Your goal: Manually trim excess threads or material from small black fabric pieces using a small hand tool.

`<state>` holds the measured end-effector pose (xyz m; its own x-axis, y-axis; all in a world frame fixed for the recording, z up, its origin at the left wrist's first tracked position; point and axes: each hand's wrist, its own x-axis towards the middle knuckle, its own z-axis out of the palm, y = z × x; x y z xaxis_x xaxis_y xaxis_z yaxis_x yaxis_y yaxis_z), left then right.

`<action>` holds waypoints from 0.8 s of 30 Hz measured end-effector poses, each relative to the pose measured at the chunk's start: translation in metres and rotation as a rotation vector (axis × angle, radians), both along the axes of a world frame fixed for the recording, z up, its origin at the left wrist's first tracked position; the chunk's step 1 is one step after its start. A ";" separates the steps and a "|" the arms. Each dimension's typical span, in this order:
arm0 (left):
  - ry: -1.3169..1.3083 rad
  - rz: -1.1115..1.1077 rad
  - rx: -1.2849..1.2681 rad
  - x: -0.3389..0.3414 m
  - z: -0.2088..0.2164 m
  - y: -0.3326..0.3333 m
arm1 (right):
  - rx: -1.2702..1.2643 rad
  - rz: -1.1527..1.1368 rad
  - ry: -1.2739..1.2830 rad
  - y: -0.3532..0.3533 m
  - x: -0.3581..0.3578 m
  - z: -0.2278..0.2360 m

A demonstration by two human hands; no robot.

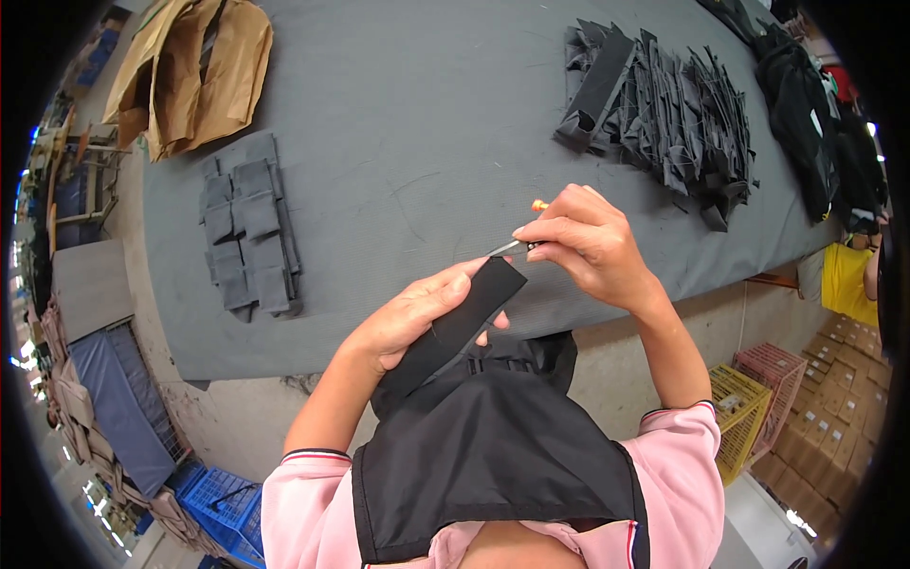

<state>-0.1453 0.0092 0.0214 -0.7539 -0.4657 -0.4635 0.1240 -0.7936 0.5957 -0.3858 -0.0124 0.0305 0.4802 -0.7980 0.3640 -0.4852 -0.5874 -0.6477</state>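
My left hand (428,313) grips a flat black fabric strip (464,322), its thumb along the top edge and fingertips showing past the lower side. The strip slants up to the right in front of my black apron. Pinched in my right hand (590,242) is a small metal tool (509,248) with an orange end; its exact kind is partly hidden by the fingers. The tool's tip meets the strip's far upper corner. Both hands are near the front edge of the grey-covered table (379,142).
Stacked dark fabric pieces (248,228) lie at left on the table, below a brown paper bag (194,76). A larger heap of dark strips (664,114) is at the far right. Blue (223,507) and yellow crates (744,408) stand on the floor; another person's yellow garment (846,283) shows at right.
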 end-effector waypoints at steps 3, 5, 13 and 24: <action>-0.023 0.017 0.029 0.001 -0.001 0.000 | 0.032 -0.063 -0.036 0.007 -0.003 0.001; -0.018 0.010 0.012 0.000 -0.003 0.000 | 0.041 -0.088 -0.054 0.010 -0.002 0.002; -0.303 -0.007 -0.219 -0.003 0.000 0.004 | 0.071 -0.256 -0.145 0.024 0.010 -0.005; -1.152 0.182 -1.585 -0.015 -0.001 0.011 | 0.183 -0.520 -0.215 0.051 0.032 -0.009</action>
